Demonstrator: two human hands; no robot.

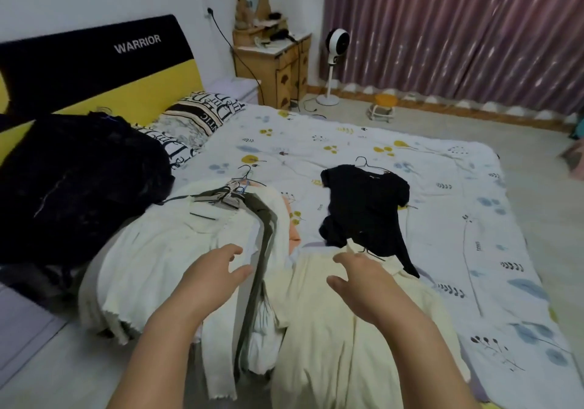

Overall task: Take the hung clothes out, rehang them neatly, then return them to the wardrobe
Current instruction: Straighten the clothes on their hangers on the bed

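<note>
A heap of hung clothes (177,250), mostly white with olive and peach layers, lies on the bed (442,187), its wire hangers (230,193) bunched at the top. My left hand (211,272) hovers over its right edge, fingers spread and relaxed. A cream garment (335,329) lies flat to the right, and my right hand (363,276) reaches above its collar, fingers open. Beyond it a black short-sleeved top (366,206) lies on its wire hanger (366,163). No wardrobe is in view.
A dark bundle of clothing (72,181) sits at the left by patterned pillows (196,117) and a black-and-yellow headboard (94,70). A wooden dressing table (271,60), a standing fan (335,60), a small stool (382,108) and pink curtains (458,29) stand beyond the bed.
</note>
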